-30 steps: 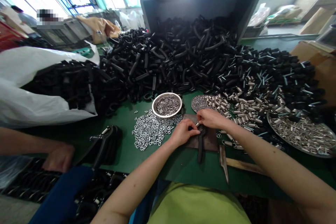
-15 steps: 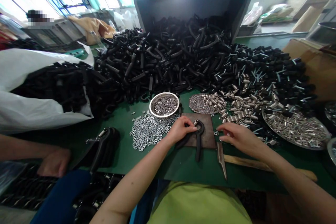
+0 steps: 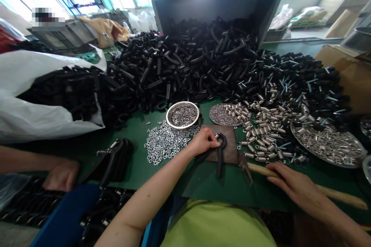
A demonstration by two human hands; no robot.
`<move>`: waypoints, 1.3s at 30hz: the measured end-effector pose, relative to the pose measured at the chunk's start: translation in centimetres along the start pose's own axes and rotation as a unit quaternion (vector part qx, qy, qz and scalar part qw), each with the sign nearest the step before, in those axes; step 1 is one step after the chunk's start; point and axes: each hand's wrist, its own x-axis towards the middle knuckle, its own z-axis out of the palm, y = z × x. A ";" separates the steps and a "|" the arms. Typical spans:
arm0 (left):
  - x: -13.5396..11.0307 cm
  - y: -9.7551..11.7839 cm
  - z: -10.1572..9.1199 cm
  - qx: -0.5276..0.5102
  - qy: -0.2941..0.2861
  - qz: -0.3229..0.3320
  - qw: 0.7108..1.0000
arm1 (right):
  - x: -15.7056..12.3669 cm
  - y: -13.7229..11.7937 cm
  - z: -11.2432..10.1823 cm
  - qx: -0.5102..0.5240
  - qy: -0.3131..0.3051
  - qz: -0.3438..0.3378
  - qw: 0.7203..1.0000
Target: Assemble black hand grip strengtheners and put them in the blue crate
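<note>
My left hand (image 3: 204, 141) pinches a black two-legged clamp (image 3: 220, 158) at its rounded top, where a small metal pin or spring shows. The clamp lies partly on a dark flat metal plate (image 3: 230, 142), its legs spread toward me. My right hand (image 3: 292, 181) is closed around the wooden handle of a hammer (image 3: 333, 193). The hammer's metal head (image 3: 245, 169) is tilted and slightly blurred beside the plate's lower right corner. A loose nut (image 3: 239, 147) lies right of the plate.
Nuts (image 3: 162, 142) lie heaped left, below a round metal bowl (image 3: 168, 117). An oval tray (image 3: 213, 117) of small parts, loose springs (image 3: 263, 129) and a large pan (image 3: 348, 164) of pins stand right. Black parts (image 3: 185, 65) are piled behind. A co-worker's hand (image 3: 62, 175) is at left.
My right hand has moved from beside the plate down and right onto the hammer's handle. The hammer has shifted and its head has turned. My left hand stays on the clamp.
</note>
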 end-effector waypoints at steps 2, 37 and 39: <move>0.0 0.0 0.0 0.005 -0.005 0.004 1.000 | 1.1 -1.4 -0.6 0.044 0.023 -0.002 0.999; 2.0 -0.8 -0.2 -0.050 -0.122 -0.077 0.988 | 6.9 -7.3 -0.3 0.017 0.116 -0.048 0.992; 1.6 -0.6 -0.1 -0.010 -0.109 -0.067 0.992 | 6.6 -7.2 -0.2 0.021 0.115 -0.044 0.992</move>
